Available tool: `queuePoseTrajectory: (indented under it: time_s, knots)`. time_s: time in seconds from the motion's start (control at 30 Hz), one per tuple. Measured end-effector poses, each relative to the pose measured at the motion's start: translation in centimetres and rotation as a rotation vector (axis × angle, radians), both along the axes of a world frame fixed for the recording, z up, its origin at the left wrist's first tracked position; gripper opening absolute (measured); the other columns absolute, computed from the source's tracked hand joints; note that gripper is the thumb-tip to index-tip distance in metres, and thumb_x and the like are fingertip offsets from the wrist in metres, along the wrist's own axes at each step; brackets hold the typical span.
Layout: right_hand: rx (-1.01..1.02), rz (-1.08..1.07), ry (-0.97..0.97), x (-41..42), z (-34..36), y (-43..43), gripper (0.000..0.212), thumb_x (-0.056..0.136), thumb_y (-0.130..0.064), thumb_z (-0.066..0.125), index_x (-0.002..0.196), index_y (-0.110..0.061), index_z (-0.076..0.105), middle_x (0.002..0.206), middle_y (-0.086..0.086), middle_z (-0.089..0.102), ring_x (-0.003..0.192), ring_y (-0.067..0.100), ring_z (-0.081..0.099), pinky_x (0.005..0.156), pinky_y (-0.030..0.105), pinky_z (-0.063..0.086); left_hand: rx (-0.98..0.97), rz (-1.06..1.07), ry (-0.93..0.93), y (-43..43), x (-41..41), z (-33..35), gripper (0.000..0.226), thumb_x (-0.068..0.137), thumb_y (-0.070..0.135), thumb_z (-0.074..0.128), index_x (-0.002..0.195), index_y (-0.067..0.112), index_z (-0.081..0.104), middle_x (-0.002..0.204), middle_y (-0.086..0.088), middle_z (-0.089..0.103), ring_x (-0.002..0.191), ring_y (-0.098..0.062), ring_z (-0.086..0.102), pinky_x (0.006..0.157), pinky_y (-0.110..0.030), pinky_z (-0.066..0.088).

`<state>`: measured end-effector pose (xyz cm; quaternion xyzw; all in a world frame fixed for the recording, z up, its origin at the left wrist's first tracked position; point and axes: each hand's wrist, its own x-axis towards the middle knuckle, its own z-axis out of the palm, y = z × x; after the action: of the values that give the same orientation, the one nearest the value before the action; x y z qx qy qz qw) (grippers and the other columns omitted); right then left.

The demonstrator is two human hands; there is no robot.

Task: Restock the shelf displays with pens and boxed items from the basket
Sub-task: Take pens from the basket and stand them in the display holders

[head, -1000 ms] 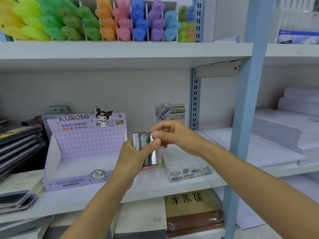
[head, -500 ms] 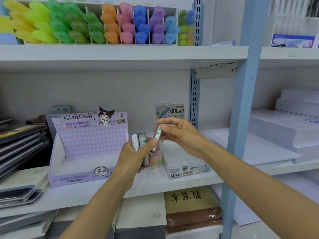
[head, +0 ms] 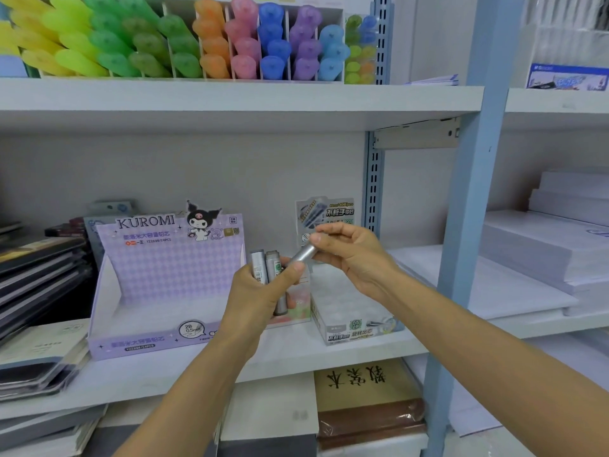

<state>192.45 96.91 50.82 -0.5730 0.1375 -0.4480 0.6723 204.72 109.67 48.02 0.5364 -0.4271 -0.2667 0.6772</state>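
White paper stacks [head: 540, 258] right; dark notebooks [head: 36, 268] left

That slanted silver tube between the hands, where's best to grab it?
By its upper end, from the right. The slanted silver tube tilts up-right with that end free; its lower end meets the thumb of the left hand beside the upright tubes. The right hand pinches it there.

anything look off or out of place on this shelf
The purple Kuromi display box shows no stock in its visible tray, which is odd for a display. The notebook stacks at far left lie slanted and uneven. Nothing looks spilled or damaged.
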Motion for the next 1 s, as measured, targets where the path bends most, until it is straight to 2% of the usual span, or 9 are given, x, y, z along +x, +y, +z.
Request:
queuePoseTrajectory:
  time_s: [0.13,0.27,0.33,0.4,0.5,0.6,0.73,0.9,1.0]
  knots:
    - [-0.152,-0.213,-0.002,-0.9,1.1,-2.0,0.017,0.076,0.002,0.074,0.090,-0.006,0.072,0.091,0.011,0.071,0.083,0.022,0.072,0.072,0.027,0.059,0.078,-0.005,0.030,-0.1,0.7,0.1,0.030,0.072,0.044,0.074,0.087,0.020,0.063,0.054,0.006,0.061,0.042,-0.008,0.054,0.034,-0.015,0.033]
    - [-0.333,-0.411,0.204,-0.7,0.2,-4.1,0.020,0.076,0.005,0.075,0.094,-0.004,0.072,0.099,0.015,0.071,0.086,0.025,0.070,0.078,0.032,0.059,0.137,-0.012,0.037,-0.1,1.1,0.0,0.055,0.065,0.065,0.065,0.087,0.016,0.058,0.053,0.005,0.058,0.039,-0.009,0.051,0.034,-0.017,0.029]
    - [-0.419,-0.459,0.292,0.2,-0.7,-4.8,0.022,0.075,0.005,0.076,0.095,-0.004,0.072,0.100,0.013,0.072,0.084,0.018,0.067,0.081,0.026,0.057,0.137,-0.056,0.057,-0.2,1.1,0.1,0.058,0.064,0.070,0.060,0.092,0.019,0.058,0.056,0.005,0.057,0.042,-0.010,0.051,0.036,-0.019,0.029]
    - [-0.491,-0.484,0.329,1.1,-1.3,-5.3,0.025,0.074,0.004,0.077,0.097,-0.005,0.071,0.099,0.010,0.072,0.082,0.014,0.064,0.079,0.018,0.054,0.149,-0.080,0.062,-0.3,1.2,0.1,0.049,0.075,0.068,0.056,0.093,0.023,0.057,0.060,0.005,0.059,0.044,-0.009,0.051,0.038,-0.020,0.029]
    - [-0.518,-0.479,0.365,2.2,-2.0,-5.9,0.026,0.074,0.002,0.078,0.098,-0.006,0.069,0.096,0.003,0.069,0.084,0.014,0.064,0.075,0.018,0.053,0.149,-0.101,0.066,-0.4,1.5,0.1,0.040,0.086,0.062,0.053,0.094,0.023,0.056,0.063,0.006,0.060,0.044,-0.009,0.052,0.039,-0.019,0.028]
    - [-0.570,-0.439,0.469,2.6,-2.4,-6.2,0.024,0.076,0.001,0.077,0.091,-0.016,0.067,0.090,-0.005,0.066,0.083,0.014,0.063,0.073,0.019,0.054,0.142,-0.117,0.067,-0.1,1.6,0.1,0.039,0.086,0.060,0.053,0.095,0.022,0.057,0.064,0.004,0.059,0.042,-0.008,0.050,0.036,-0.017,0.028]
    - [-0.622,-0.373,0.507,2.5,-2.2,-6.5,0.023,0.075,0.002,0.078,0.086,-0.016,0.069,0.085,-0.005,0.067,0.084,0.016,0.065,0.077,0.020,0.056,0.148,-0.128,0.076,-0.1,1.8,0.2,0.037,0.088,0.058,0.053,0.095,0.022,0.058,0.065,0.003,0.059,0.042,-0.007,0.049,0.036,-0.016,0.028]
    - [-0.729,-0.346,0.532,3.0,-2.4,-6.7,0.021,0.078,-0.004,0.076,0.099,-0.008,0.074,0.095,-0.002,0.066,0.089,0.010,0.062,0.084,0.016,0.050,0.140,-0.151,0.079,-0.2,1.9,0.2,0.031,0.090,0.050,0.057,0.097,0.020,0.058,0.065,0.002,0.057,0.042,-0.009,0.048,0.036,-0.016,0.027]
    - [-0.814,-0.402,0.575,3.1,-2.7,-7.0,0.021,0.080,-0.006,0.076,0.101,-0.008,0.074,0.095,-0.005,0.063,0.086,0.008,0.059,0.079,0.014,0.045,0.115,-0.145,0.063,-0.2,2.1,0.0,0.025,0.089,0.042,0.061,0.092,0.018,0.055,0.067,0.001,0.057,0.048,-0.012,0.050,0.036,-0.017,0.028]
